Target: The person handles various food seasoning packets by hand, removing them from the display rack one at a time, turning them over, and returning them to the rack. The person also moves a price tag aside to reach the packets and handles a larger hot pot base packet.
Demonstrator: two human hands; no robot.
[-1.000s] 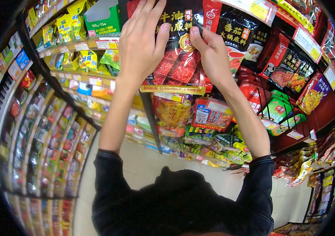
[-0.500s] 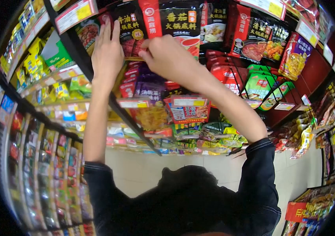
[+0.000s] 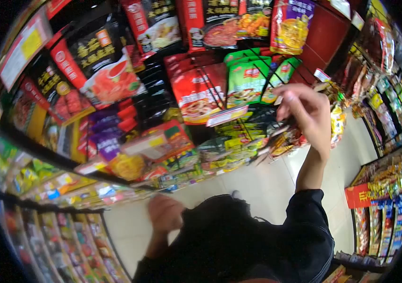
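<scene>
My right hand (image 3: pixel 308 113) hovers in front of the shelf's right part, its fingers loosely bent and apart, with nothing in it. Closest to its fingertips are green seasoning pouches (image 3: pixel 249 80) standing in a wire rack. Red pouches (image 3: pixel 197 96) stand just left of those. My left hand (image 3: pixel 165 213) hangs low beside my body, over the floor, smeared by motion, so its fingers do not show clearly. Black-and-red hot pot base pouches (image 3: pixel 104 63) line the upper left shelf, touched by neither hand.
A purple pouch (image 3: pixel 292 27) stands upper right. Price tags (image 3: pixel 227 115) jut from the shelf edges. Hanging packets (image 3: pixel 337 120) stick out at the right shelf end. Pale floor tiles (image 3: pixel 267 181) lie below. More stocked shelves (image 3: pixel 64 236) stand left, and a red box display (image 3: pixel 359 195) right.
Both hands have left the black hot pot base pouches. My left hand has dropped to my side; my right hand has moved right and lower. The view has shifted right along the shelf.
</scene>
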